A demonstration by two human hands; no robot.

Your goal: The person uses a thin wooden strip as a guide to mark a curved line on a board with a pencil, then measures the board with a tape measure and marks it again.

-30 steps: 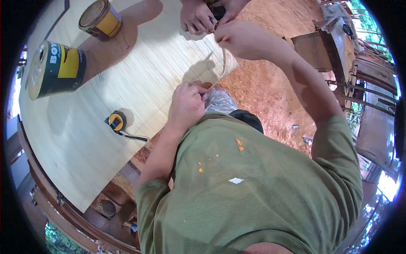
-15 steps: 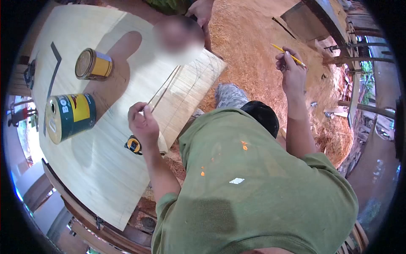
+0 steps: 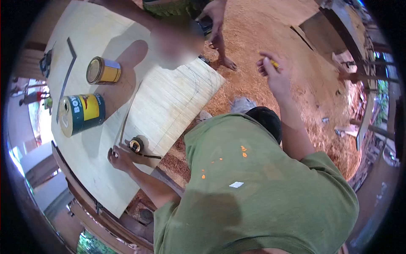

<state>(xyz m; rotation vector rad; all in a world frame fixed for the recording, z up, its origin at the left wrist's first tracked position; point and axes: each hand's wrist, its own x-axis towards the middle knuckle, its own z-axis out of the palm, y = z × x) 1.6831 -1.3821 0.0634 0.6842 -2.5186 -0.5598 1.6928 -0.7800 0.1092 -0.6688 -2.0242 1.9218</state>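
Observation:
My right hand [image 3: 277,78], raised over the sawdust-covered ground, is closed around a yellow pencil [image 3: 275,64]. My left hand [image 3: 121,160] is over the near left part of a pale plywood sheet [image 3: 91,156], its fingers curled in a pinch; what is in them does not show. Just right of those fingers sits a black and yellow tape measure [image 3: 135,145], beside a short dark strip [image 3: 148,156]. A long thin strip [image 3: 128,112] runs from near my left hand toward the far side. Pencil lines and curves mark the sheet's right part.
A green and yellow can [image 3: 84,112] and a smaller yellow can [image 3: 104,70] rest on the plywood, with a dark metal square [image 3: 67,72] on the left. Another person leans over the far edge, a hand [image 3: 216,17] near the corner. Wooden beams [image 3: 344,25] stand at right.
My left hand has moved down and left across the sheet, and the tape measure now shows right of it. My right hand has shifted left with the pencil, which is now more hidden.

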